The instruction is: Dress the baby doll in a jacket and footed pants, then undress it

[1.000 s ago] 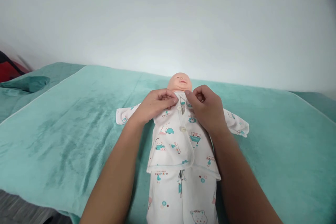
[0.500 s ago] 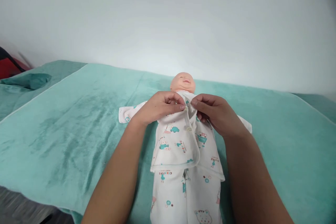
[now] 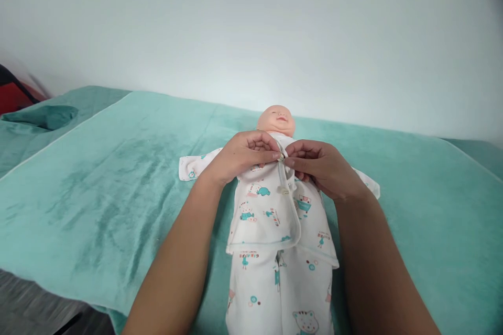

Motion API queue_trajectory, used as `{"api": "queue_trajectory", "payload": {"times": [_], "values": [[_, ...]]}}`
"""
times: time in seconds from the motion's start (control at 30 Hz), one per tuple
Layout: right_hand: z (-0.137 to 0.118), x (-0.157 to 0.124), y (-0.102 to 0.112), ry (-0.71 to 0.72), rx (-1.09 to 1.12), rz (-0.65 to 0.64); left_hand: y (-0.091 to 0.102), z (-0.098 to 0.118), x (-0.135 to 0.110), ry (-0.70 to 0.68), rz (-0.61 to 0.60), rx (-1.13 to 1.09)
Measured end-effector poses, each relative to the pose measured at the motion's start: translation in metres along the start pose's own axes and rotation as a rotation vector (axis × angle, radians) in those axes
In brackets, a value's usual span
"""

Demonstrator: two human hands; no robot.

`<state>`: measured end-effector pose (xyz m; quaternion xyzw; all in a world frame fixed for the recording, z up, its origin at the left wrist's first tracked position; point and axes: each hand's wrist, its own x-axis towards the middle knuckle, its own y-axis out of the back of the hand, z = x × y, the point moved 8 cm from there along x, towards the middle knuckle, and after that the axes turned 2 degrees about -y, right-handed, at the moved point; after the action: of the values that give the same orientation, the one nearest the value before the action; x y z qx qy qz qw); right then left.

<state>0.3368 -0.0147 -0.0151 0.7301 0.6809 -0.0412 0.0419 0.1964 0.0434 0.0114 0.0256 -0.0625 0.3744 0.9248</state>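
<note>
A baby doll [image 3: 276,120] lies on its back, head toward the wall, dressed in a white printed baby jacket [image 3: 261,220] and matching trousers [image 3: 257,285]. At the upper chest, my left hand [image 3: 251,154] pinches the edge of the jacket's front flap between thumb and fingers. My right hand [image 3: 324,165] meets it there, its fingertips closed on the jacket's front edge by a small fastening. Lower on the same edge another fastening [image 3: 283,190] shows. The doll's sleeves reach out to both sides, partly behind my wrists.
A teal plush cover [image 3: 98,204] spreads under the doll, wrinkled at the left. Behind it rises a white wall [image 3: 251,36]. A red and black object [image 3: 15,91] sits at the far left edge. Dark grey floor [image 3: 35,303] shows at the lower left.
My right fingertips have moved left to meet my left fingertips at the jacket's front edge. The view has shifted slightly.
</note>
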Motion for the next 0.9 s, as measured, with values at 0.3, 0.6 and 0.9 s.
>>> {"api": "queue_trajectory", "payload": {"times": [0.3, 0.6, 0.9], "values": [[-0.0058, -0.0017, -0.0029, 0.024, -0.037, -0.013, -0.0036, 0.0006, 0.0016, -0.029, -0.018, 0.041], [-0.0088, -0.0036, -0.0073, 0.043, -0.064, -0.058, -0.0070, 0.0018, -0.0007, -0.009, -0.118, 0.005], [-0.0090, -0.0045, -0.0072, 0.057, -0.104, -0.085, -0.0046, 0.0039, 0.0020, -0.088, -0.017, 0.170]]}}
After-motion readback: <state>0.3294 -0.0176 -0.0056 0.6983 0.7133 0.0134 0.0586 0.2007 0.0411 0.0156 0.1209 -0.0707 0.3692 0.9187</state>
